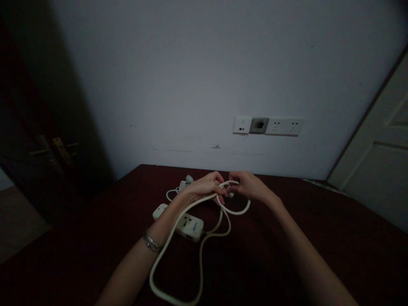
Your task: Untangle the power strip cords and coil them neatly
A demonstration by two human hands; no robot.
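A white power cord (154,272) runs in loose loops from a white power strip (192,227) on the dark table. My left hand (210,185) pinches the cord above the table, its forearm passing over the strip. To its right, my right hand (247,184) grips another stretch of the same cord between thumb and fingers. A small loop hangs between and below the two hands. Something whitish, perhaps the cord's plug, shows between them, but I cannot make it out. One long loop drops over the left forearm's side toward the table's front.
Behind the left wrist lies a thinner white cable (169,195) with a white plug or adapter (188,180). Wall sockets (283,126) sit above the dark red table (287,238). A white door (389,140) stands at right, a dark door with a handle (40,151) at left.
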